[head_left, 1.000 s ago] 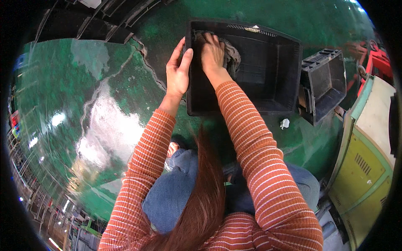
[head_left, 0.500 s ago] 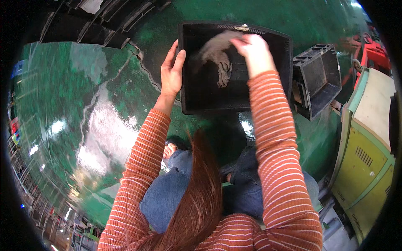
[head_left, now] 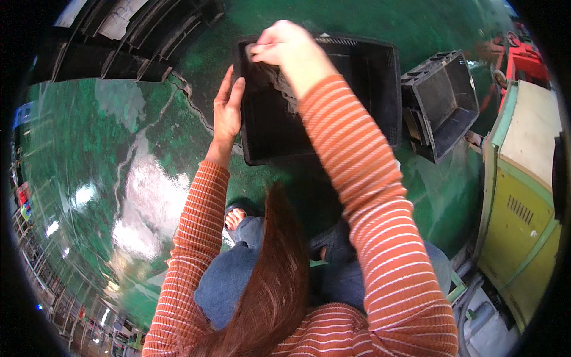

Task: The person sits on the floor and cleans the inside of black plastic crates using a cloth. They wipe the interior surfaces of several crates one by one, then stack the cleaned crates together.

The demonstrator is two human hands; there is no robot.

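Note:
A black plastic crate (head_left: pixel 351 137) is in front of me, its inside facing up toward me. My left hand (head_left: pixel 226 116) lies against the outside of its left wall, with fingers stretched out and the thumb apart near the rim. Pinched in my right hand (head_left: pixel 285 44) is a greyish cloth rag (head_left: pixel 279 80), held at the far left corner of the crate. Part of the rag hangs down inside, smeared by motion and partly hidden behind my right wrist.
A smaller black crate (head_left: pixel 449 107) stands tilted to the right. Beyond it are a yellow-green machine cabinet (head_left: pixel 514 220) and a red piece of equipment (head_left: pixel 526 65). Black racking or stacked bins (head_left: pixel 125 44) stand at the far left. The green floor (head_left: pixel 89 143) is cracked and shiny.
My right hand has swept the rag leftward across the crate to its far left corner. My left hand stays against the left wall. The whole view has shifted slightly.

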